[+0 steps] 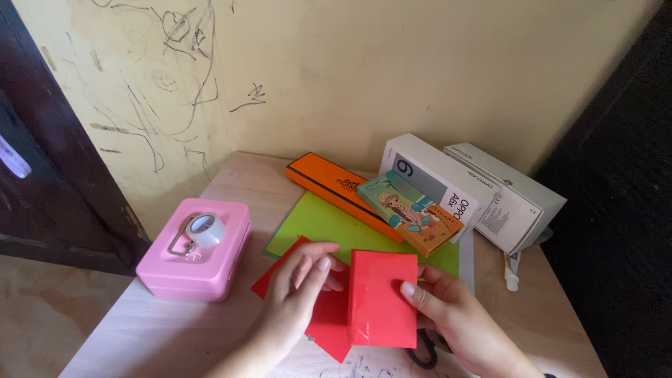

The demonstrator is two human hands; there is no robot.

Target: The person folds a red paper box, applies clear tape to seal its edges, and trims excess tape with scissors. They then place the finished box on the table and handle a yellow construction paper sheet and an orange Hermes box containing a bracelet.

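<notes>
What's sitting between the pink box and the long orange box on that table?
In the head view, mostly bare tabletop lies between the pink box and the long orange box; only the green sheet's left corner reaches into that stretch.

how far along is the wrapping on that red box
Looks mostly done: the red box is covered in red paper on every face that shows, glossy as if taped. In hand: the left hand and right hand hold it over the spare red paper. Possibly left: closing the ends, which I cannot see. The tape roll sits on the pink cash box; the other boxes lie unwrapped.
</notes>
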